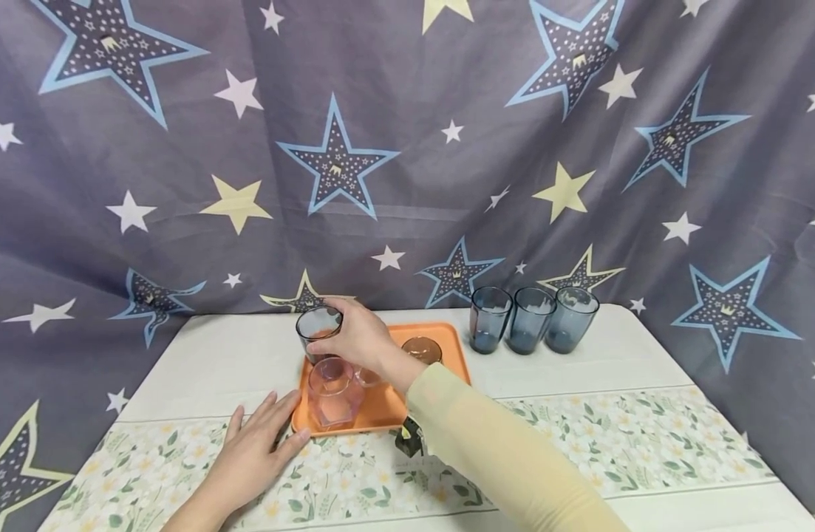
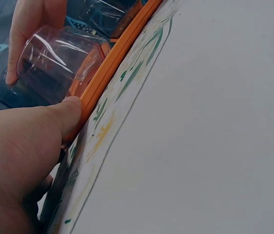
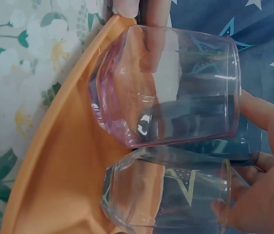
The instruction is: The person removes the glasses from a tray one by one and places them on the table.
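At the back left of the orange tray (image 1: 455,347), my right hand (image 1: 363,336) grips a blue-grey drinking glass (image 1: 309,336) by its upper part. A pinkish clear glass (image 1: 334,403) stands in front of it, at the tray's front left. Beside that is a smaller clear glass (image 3: 175,195), partly hidden by my right hand in the head view. An amber-brown glass (image 1: 423,349) stands farther right, partly behind my forearm. My left hand (image 1: 254,447) rests at the tray's front left corner, fingers extended, its thumb (image 2: 71,114) touching the rim.
Three blue-grey glasses, left (image 1: 490,319), middle (image 1: 530,322) and right (image 1: 572,321), stand in a row right of the tray. A white tabletop (image 1: 214,355) with a floral runner (image 1: 600,432) lies beneath. The star-patterned curtain (image 1: 394,177) hangs directly behind.
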`<state>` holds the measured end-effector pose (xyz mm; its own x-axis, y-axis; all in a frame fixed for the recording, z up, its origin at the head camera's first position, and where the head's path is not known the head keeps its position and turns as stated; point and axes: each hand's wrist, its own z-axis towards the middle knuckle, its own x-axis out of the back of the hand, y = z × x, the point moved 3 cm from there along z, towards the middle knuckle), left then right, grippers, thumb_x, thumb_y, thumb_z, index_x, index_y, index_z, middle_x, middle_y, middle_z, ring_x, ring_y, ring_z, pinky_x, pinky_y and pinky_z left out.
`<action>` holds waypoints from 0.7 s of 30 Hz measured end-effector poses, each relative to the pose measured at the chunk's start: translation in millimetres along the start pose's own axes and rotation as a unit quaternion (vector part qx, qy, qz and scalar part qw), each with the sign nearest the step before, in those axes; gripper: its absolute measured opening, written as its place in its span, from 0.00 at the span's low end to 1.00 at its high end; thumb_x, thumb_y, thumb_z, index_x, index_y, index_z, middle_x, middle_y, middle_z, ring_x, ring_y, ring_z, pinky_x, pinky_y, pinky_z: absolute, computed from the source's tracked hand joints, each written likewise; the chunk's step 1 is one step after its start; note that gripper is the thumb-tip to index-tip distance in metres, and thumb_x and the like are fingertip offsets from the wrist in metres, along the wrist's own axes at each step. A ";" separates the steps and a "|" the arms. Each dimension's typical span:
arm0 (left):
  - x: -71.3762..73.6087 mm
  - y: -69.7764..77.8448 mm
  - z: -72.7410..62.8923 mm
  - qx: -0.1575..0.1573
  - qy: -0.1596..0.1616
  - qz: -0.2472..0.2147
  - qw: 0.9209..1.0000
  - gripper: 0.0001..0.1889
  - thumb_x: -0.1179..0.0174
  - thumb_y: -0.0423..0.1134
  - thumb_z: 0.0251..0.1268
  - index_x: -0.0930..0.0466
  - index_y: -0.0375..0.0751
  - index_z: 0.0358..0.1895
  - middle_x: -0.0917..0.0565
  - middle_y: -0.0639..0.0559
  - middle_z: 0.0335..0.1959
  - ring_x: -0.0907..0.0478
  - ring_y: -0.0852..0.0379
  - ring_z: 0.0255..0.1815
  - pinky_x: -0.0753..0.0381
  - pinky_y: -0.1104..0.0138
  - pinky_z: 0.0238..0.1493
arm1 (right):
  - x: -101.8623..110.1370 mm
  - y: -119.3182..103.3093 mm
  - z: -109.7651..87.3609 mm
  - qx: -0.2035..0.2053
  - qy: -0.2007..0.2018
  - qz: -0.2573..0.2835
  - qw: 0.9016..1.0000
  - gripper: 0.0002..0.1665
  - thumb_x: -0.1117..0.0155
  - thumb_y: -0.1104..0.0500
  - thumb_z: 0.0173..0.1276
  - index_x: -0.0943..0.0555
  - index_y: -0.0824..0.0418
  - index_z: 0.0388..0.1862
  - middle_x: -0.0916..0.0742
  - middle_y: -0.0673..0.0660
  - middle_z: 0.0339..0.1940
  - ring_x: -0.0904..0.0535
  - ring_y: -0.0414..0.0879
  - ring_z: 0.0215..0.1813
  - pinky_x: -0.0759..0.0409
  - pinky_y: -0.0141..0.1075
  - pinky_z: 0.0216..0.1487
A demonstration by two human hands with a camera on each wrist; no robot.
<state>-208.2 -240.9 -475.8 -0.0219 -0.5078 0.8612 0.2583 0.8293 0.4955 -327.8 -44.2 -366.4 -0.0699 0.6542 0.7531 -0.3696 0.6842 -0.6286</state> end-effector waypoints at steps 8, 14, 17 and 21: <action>-3.7 -3.3 -0.6 0.009 -0.010 -0.002 1.000 0.45 0.43 0.70 0.82 0.32 0.40 0.86 0.29 0.35 0.83 0.45 0.28 0.87 0.66 0.23 0.79 | 15.6 -7.7 -2.4 -0.011 0.023 0.058 0.998 0.54 0.11 0.43 0.64 0.26 0.50 0.85 0.18 0.53 0.77 0.21 0.49 0.76 0.21 0.44 0.74; -2.0 -3.5 0.4 0.009 -0.013 -0.002 1.000 0.46 0.45 0.71 0.81 0.32 0.39 0.86 0.30 0.35 0.83 0.45 0.27 0.87 0.67 0.22 0.79 | 35.8 -19.3 -7.7 0.011 0.033 0.096 0.995 0.53 0.12 0.44 0.66 0.27 0.51 0.86 0.19 0.53 0.76 0.19 0.49 0.71 0.18 0.44 0.69; -1.1 -3.2 0.4 0.006 -0.010 -0.001 1.000 0.45 0.44 0.70 0.82 0.31 0.39 0.85 0.30 0.35 0.83 0.45 0.27 0.87 0.67 0.23 0.79 | 47.7 -23.3 -13.0 0.014 0.032 0.112 0.993 0.53 0.13 0.44 0.67 0.27 0.50 0.86 0.21 0.51 0.79 0.19 0.49 0.70 0.17 0.46 0.68; -0.5 -2.1 0.5 0.003 -0.006 -0.001 1.000 0.45 0.44 0.70 0.82 0.31 0.38 0.85 0.29 0.35 0.83 0.44 0.27 0.87 0.67 0.23 0.79 | 67.0 -27.1 -20.9 0.022 0.035 0.116 0.992 0.53 0.13 0.43 0.67 0.28 0.48 0.87 0.21 0.49 0.79 0.20 0.47 0.71 0.19 0.47 0.69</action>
<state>-209.2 -242.3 -477.3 -0.0344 -0.5057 0.8620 0.2528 0.8301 0.4971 -303.0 -12.1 -303.0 -0.0937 0.8148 0.5721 -0.3913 0.4982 -0.7737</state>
